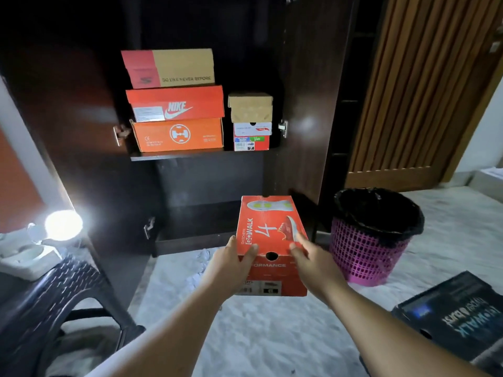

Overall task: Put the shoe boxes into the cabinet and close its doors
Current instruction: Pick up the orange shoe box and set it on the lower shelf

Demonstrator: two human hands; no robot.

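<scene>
A red Skechers GOwalk shoe box (268, 240) is held in the air in front of the open dark cabinet (212, 186), below its shelf (196, 155) and above the pale floor (258, 336). The left hand (231, 263) grips the box's near left corner, thumb on the lid and fingers curled underneath; the right hand (310, 263) holds the near right side, fingers spread over the lid's edge. On the cabinet shelf stand two stacks: to the left, a tan-and-red box (170, 68) on a Nike box (175, 104) on an orange box (178, 135); to the right, a small tan box (250, 107) on a white-labelled box (252, 129) on a red one (251, 143). Both cabinet doors stand open. Right of the cabinet sits a pink bin (373, 240) with a black liner, and further right a black shoe box (457, 319) lies on the floor. Left of the cabinet a bright lamp (64, 224) glows above a dark plastic chair (62, 295).
</scene>
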